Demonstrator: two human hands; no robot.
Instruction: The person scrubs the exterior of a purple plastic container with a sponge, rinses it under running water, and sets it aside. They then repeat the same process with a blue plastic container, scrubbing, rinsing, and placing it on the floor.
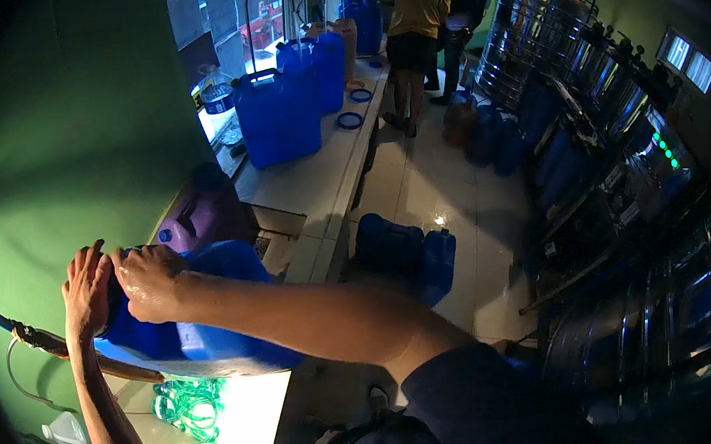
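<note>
A large blue water jug (233, 337) lies tilted on the low counter in front of me, its top end toward the green wall. Around the dark end of the jug, my left hand (87, 288) has its fingers wrapped over the far side. Close beside it, my right hand (150, 282) is wet and closed in a tight grip at the same end. Whatever cap or rim lies beneath the fingers is mostly hidden. Just behind the jug stands a purple jug (196, 223).
Several blue jugs (278, 117) and loose blue rings (350, 121) stand along the counter. Green-lit coils (192, 407) and white jugs (66, 435) are below my arms. More blue jugs (407, 251) rest on the floor. Two people (416, 18) stand near a steel tank (528, 40).
</note>
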